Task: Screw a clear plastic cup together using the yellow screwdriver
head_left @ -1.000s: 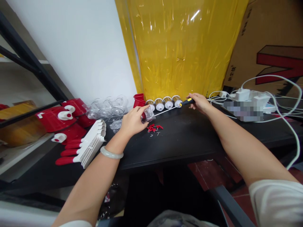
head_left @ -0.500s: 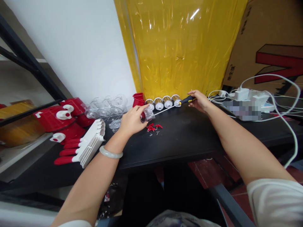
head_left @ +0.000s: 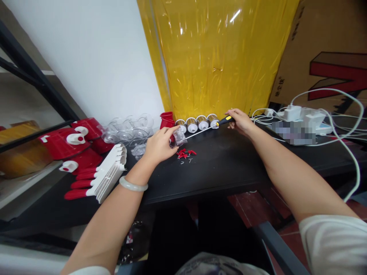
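Observation:
My left hand [head_left: 162,146] is closed around a clear plastic part [head_left: 180,136] with something red inside it, holding it above the black table. In my right hand [head_left: 241,121] is a screwdriver [head_left: 226,120] with a black and yellow handle, gripped at the handle end. Its long shaft runs left and down, and the tip meets the clear part; the exact contact point is too small to make out. Below the part lie small red pieces [head_left: 183,154] and a few tiny screws [head_left: 189,160].
Behind stand several gold-and-white cylinders [head_left: 202,123] and a red cup-like part [head_left: 166,120]. To the left are clear plastic containers [head_left: 129,130], red housings [head_left: 59,143] and white pieces with red handles [head_left: 110,173]. White cables and chargers [head_left: 292,114] lie right.
The fingers of my right hand have curled more closely around the screwdriver's handle. The clear part and my left hand have barely moved; the whole view has shifted slightly.

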Available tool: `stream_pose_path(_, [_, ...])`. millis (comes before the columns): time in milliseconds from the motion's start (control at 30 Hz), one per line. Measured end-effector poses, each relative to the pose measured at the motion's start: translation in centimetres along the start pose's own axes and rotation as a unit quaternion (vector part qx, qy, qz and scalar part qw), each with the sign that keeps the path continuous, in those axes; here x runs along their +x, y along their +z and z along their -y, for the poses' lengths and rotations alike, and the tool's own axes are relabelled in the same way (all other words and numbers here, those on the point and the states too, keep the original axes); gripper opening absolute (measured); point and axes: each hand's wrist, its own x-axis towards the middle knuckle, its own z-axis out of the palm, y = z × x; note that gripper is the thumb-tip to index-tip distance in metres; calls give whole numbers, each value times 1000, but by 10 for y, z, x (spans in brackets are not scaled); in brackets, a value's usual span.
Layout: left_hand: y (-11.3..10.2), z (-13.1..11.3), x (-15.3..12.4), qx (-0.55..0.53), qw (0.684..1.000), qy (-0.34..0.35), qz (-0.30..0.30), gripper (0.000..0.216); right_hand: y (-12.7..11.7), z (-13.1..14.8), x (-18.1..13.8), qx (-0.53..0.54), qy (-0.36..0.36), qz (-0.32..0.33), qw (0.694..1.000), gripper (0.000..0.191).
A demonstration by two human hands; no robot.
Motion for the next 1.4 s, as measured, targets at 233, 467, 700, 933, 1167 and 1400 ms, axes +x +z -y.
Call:
stream_pose_path(233, [-1,-1,0,4,1000,4,-2,75,-2,-6,2,-64,-4,-8,998,39])
stream_pose_path(467, [0,0,0,4,1000,4,-5,74,1,0,0,-15,31,-25,999,7])
stream_pose_path(700, [1,0,0,2,1000,5,-7,75,-3,2,1,72,36,10,997,18])
stream_pose_path(933, [0,0,0,9,1000,8,-12,76,-4,-1,4,47,13,5,999,28])
stream_pose_path(1167, [0,0,1,5,1000,5,-5,76,-1,-8,7,-87,11,-50,995,25])
stream_pose_path(1400, [1,0,1,4,1000,10,-8,76,0,-3,3,-82,22,-37,996,18])
